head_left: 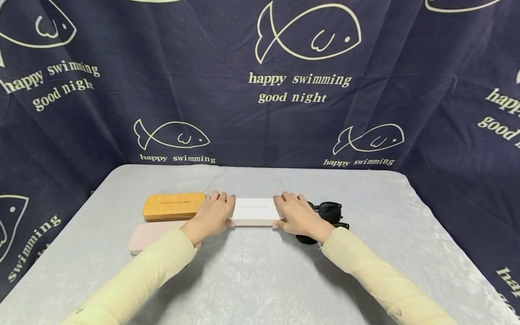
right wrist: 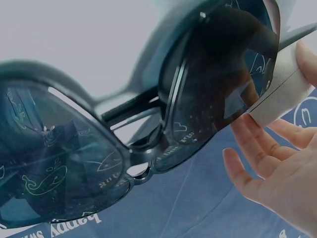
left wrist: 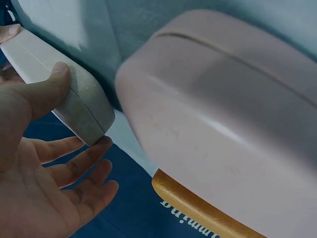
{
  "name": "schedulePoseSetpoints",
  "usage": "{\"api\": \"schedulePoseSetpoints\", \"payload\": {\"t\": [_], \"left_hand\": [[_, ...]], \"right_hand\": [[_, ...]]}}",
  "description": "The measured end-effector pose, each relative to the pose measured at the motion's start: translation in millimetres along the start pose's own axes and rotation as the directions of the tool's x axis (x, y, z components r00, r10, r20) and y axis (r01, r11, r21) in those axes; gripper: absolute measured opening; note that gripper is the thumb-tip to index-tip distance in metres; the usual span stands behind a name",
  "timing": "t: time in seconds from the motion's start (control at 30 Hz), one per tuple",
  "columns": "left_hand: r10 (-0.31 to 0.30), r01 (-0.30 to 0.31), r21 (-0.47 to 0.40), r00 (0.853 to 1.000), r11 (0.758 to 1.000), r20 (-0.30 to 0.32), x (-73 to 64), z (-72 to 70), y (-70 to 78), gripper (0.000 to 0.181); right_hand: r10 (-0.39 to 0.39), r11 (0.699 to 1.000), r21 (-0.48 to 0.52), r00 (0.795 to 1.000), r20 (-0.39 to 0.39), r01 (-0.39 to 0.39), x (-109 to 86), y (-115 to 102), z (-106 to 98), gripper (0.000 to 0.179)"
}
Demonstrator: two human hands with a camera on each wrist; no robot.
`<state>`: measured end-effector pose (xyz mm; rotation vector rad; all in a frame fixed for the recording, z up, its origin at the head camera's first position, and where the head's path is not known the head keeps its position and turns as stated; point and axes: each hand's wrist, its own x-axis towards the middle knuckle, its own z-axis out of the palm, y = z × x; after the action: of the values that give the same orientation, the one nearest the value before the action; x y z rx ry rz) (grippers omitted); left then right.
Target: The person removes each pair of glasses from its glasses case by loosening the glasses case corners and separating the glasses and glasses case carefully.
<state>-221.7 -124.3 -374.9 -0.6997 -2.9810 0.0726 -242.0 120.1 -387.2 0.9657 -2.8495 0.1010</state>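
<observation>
A white glasses case (head_left: 254, 211) with faint lettering on its lid lies closed at the middle of the table. My left hand (head_left: 214, 213) grips its left end, thumb on the near side and fingers over the far side. At the opposite end my right hand (head_left: 298, 216) holds it the same way. In the left wrist view the left thumb presses the case's seamed side (left wrist: 81, 94), and one fingertip touches its lower edge. Dark sunglasses (right wrist: 64, 153) fill much of the right wrist view and partly hide the case's end there.
Left of the white case lie a mustard-yellow glasses case (head_left: 174, 205) and, nearer, a pink one (head_left: 148, 235), partly covered by my left arm. Two pairs of black sunglasses (head_left: 330, 211) rest beside my right hand. A dark blue fish-print curtain (head_left: 260, 131) hangs behind the table.
</observation>
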Motion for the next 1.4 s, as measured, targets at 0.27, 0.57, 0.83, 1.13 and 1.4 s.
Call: {"api": "schedulePoseSetpoints", "payload": {"t": [0.27, 0.57, 0.83, 1.13, 1.4], "left_hand": [[-0.002, 0.002, -0.004, 1.0, 1.0, -0.01, -6.7, 2.0, 2.6, 0.063], [-0.003, 0.002, -0.036, 1.0, 0.999, -0.013, -12.5, 5.2, 3.7, 0.065], [0.004, -0.004, -0.017, 1.0, 1.0, -0.029, -14.6, 8.4, 3.2, 0.067], [0.017, -0.019, -0.035, 0.998, 0.999, -0.061, -16.9, 11.7, 0.3, 0.068], [0.034, -0.044, -0.085, 0.993, 0.995, -0.117, -20.6, 19.5, -5.9, 0.067]], "right_hand": [[-0.02, 1.0, 0.005, 1.0, -0.012, 0.02, -5.7, -3.9, 0.7, 0.058], [-0.041, 0.999, -0.014, 0.999, -0.021, 0.041, -9.2, -6.0, 4.9, 0.059], [-0.04, 0.999, -0.022, 0.999, -0.029, 0.04, -10.7, -6.4, 7.8, 0.058], [-0.035, 0.999, -0.016, 0.999, -0.039, 0.034, -12.8, -6.7, 9.1, 0.062], [-0.026, 1.0, -0.007, 0.998, -0.052, 0.026, -15.6, -6.7, 9.1, 0.069]]}}
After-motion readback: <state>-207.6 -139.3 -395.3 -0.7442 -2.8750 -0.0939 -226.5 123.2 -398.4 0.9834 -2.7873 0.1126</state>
